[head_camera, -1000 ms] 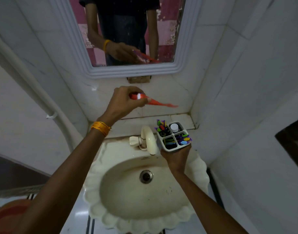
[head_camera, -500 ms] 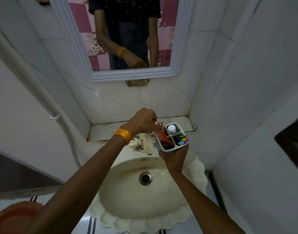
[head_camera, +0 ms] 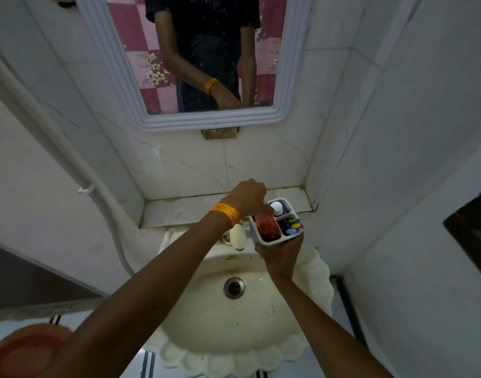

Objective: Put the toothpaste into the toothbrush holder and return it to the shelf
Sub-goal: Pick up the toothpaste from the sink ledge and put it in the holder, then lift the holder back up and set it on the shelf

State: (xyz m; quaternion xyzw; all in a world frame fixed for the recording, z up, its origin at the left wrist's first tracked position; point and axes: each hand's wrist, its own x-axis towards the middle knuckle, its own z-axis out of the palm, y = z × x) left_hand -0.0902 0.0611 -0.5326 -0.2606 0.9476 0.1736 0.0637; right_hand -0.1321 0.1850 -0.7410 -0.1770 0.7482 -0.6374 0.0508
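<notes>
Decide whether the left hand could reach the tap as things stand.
Probably yes. The left hand is at the toothpaste in the holder, and the tap sits just below its wrist with nothing between them.

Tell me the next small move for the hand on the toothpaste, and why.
Probably let go and lift the left hand clear. The red toothpaste tube already sits deep in the near-left compartment of the white toothbrush holder, which the right hand holds from below over the sink. With the tube in, the holder can then go back onto the shelf.
</notes>
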